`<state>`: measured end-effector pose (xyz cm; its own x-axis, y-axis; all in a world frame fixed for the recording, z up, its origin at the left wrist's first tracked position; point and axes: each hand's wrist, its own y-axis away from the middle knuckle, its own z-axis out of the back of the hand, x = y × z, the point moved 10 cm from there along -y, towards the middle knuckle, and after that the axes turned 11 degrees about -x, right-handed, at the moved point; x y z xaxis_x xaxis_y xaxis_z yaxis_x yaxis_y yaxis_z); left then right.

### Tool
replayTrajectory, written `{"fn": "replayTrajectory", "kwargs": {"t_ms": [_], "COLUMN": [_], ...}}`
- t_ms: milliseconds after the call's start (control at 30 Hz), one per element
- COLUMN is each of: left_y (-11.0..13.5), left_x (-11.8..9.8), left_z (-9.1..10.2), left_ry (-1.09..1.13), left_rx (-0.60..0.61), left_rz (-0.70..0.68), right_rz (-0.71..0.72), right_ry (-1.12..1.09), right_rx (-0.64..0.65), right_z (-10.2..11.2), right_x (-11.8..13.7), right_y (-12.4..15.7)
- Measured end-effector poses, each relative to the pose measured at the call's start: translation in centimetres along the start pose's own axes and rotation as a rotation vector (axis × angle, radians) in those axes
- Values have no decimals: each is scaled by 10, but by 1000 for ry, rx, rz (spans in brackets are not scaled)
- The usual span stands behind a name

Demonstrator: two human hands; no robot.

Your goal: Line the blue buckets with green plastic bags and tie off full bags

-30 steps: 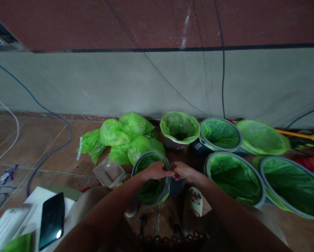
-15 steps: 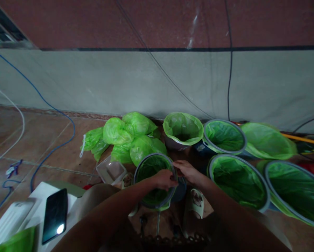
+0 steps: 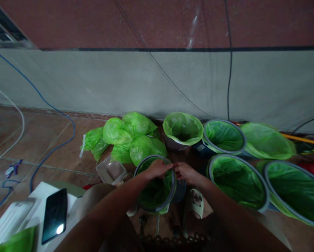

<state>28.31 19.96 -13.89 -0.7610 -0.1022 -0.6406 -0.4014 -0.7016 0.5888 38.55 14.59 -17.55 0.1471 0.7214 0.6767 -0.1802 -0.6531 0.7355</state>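
A small bin [image 3: 148, 206] with a grey rim ring and a green plastic liner [image 3: 157, 190] stands on the floor right in front of me. My left hand [image 3: 157, 168] rests on the far rim, fingers curled on the liner edge. My right hand [image 3: 186, 172] meets it at the rim's right side, fingers pinched on the same green liner edge. Both forearms reach forward over the bin.
Several more green-lined bins [image 3: 225, 136] stand to the right along the wall. A heap of tied green bags [image 3: 125, 136] lies at the left, a clear plastic tray [image 3: 111, 171] beside it. A phone [image 3: 54, 215] lies at lower left; a blue cable [image 3: 54, 147] crosses the floor.
My left hand has moved from the near-right part of the rim up to the far rim, meeting the right hand again. The bin has barely shifted.
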Motion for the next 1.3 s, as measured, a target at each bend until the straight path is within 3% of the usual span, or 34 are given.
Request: {"fn": "replayTrajectory", "kwargs": {"t_ms": [100, 200, 367, 500, 633, 800, 933, 1100, 1200, 1300], "left_y": [-3, -1, 13, 27, 29, 30, 31, 32, 33, 35], "left_x": [9, 5, -10, -18, -31, -34, -42, -48, -47, -41], "left_z": [-7, -15, -33, -45, -33, -16, -2, 2, -4, -20], "left_ry": [133, 271, 233, -6, -288, -484, -590, -693, -706, -653], "left_rx": [12, 40, 137, 187, 83, -62, -187, -198, -197, -171], "left_rz": [105, 121, -12, -166, -309, -282, -365, -471, -480, -464], "right_rz": [-4, -9, 4, 50, 18, 33, 60, 60, 47, 117], "right_ry": [-7, -51, -121, -142, -145, -211, -265, -306, -187, 193], "right_rx": [-8, -9, -62, -124, -174, -167, -181, -208, -224, -361], "right_z": [0, -2, 1, 8, 12, 9, 13, 20, 23, 42], "right_x": [0, 2, 1, 1, -3, 7, 22, 27, 23, 27], "right_y": [4, 7, 2, -5, -8, -4, 2, 11, 12, 11]}}
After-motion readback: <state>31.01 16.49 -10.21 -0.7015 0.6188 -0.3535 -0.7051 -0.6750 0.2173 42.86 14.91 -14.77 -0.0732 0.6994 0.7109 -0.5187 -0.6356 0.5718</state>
